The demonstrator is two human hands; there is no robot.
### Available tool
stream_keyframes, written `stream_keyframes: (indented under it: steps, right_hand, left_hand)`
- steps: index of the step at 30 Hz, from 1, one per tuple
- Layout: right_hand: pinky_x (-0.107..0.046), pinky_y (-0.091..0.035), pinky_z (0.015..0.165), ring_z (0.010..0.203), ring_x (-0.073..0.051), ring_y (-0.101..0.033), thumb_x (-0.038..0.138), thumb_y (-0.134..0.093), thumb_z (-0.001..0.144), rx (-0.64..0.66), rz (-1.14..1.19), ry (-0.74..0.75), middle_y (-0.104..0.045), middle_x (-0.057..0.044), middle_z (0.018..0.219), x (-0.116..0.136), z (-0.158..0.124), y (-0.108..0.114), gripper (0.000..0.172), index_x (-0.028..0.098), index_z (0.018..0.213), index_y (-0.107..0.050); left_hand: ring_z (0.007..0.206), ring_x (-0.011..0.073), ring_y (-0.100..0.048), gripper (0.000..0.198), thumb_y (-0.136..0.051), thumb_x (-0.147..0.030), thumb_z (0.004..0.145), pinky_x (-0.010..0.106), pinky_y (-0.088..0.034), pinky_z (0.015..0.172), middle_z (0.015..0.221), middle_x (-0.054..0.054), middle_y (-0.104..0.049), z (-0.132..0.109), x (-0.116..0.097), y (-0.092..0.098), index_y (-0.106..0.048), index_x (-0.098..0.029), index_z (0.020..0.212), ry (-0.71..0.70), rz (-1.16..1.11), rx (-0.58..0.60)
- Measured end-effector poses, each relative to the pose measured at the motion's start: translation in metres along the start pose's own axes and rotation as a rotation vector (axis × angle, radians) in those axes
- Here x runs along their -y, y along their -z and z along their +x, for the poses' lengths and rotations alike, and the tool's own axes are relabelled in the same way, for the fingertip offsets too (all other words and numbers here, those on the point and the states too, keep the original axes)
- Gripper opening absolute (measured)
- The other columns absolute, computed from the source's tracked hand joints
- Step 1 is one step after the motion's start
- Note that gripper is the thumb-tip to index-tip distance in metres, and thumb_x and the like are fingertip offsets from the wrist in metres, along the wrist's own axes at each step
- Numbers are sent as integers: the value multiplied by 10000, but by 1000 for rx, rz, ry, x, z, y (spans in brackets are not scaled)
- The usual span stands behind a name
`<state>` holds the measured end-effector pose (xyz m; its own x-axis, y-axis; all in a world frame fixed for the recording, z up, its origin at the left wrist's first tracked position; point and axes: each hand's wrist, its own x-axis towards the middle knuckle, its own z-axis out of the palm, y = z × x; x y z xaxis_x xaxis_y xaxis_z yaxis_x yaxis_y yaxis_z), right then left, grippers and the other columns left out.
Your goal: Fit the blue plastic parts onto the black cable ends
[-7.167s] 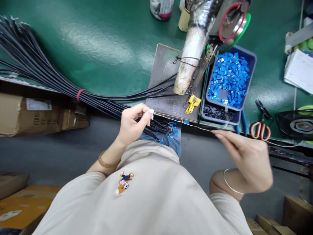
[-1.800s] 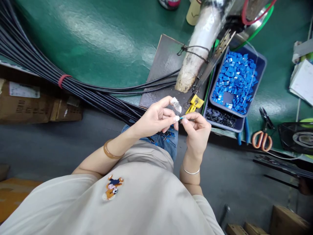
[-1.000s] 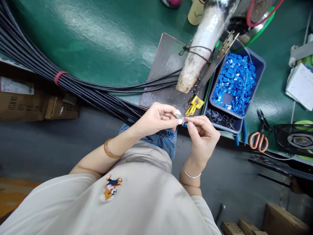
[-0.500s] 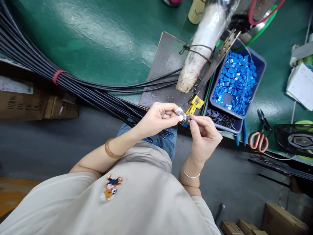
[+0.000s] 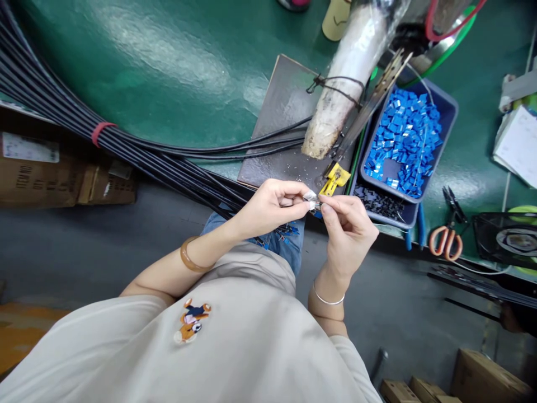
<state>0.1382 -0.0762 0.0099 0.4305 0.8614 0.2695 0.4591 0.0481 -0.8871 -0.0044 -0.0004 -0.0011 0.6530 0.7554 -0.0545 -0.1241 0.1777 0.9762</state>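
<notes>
Head view, two hands (image 5: 268, 208) (image 5: 350, 229), one cable bundle (image 5: 134, 150)

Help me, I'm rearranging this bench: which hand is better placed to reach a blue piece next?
Probably the right hand: it is nearer the blue pieces in the bin on its side. The left hand is farther away. Both seem to pinch a small piece, though.

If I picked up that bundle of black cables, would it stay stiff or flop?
The cables probably bend but feel springy: they run in smooth curves. The red band likely holds them together there, though they may splay farther right, where they split apart. So many together might feel heavy.
</notes>
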Motion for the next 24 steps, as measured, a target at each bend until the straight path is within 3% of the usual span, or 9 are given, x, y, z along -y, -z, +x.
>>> stream_keyframes:
  steps: [9,13,17,21,24]
  right_hand:
    - [-267,-450,592,716,-108,-583,260,-690,838,14,-21,17,-647,-2,832,-2,-2,0,113,277,927,-758]
    - [-237,-343,500,533,-44,-404,226,-678,833,128,-80,-3,-643,8,870,3,0,10,115,250,923,-746]
    - [-229,-236,442,461,-27,-271,174,-660,818,259,-114,-30,-632,32,800,8,3,13,159,217,967,-699]
    - [-237,-323,472,476,-46,-357,191,-668,826,172,-234,134,-681,19,824,23,-4,21,164,242,978,-703]
    - [-263,-391,497,514,-93,-501,277,-657,846,85,-300,285,-683,12,741,45,-20,48,121,272,954,-712]
  left_hand:
    - [538,44,-396,156,-615,-247,835,184,-309,497,612,-25,-477,0,1,2,-620,-107,767,14,44,35]
    - [531,40,-407,97,-622,-206,811,169,-328,508,595,-48,-473,-1,2,4,-568,-125,812,23,72,73]
    - [546,49,-508,228,-637,-137,777,150,-388,532,646,-41,-589,-1,3,8,-483,-166,944,58,10,155]
    - [595,83,-617,253,-647,-164,797,162,-442,555,736,33,-698,0,-1,20,-574,-142,1038,97,-37,294]
    - [649,140,-669,273,-723,-219,766,210,-506,592,769,81,-734,4,-9,32,-710,-134,1025,109,1,502]
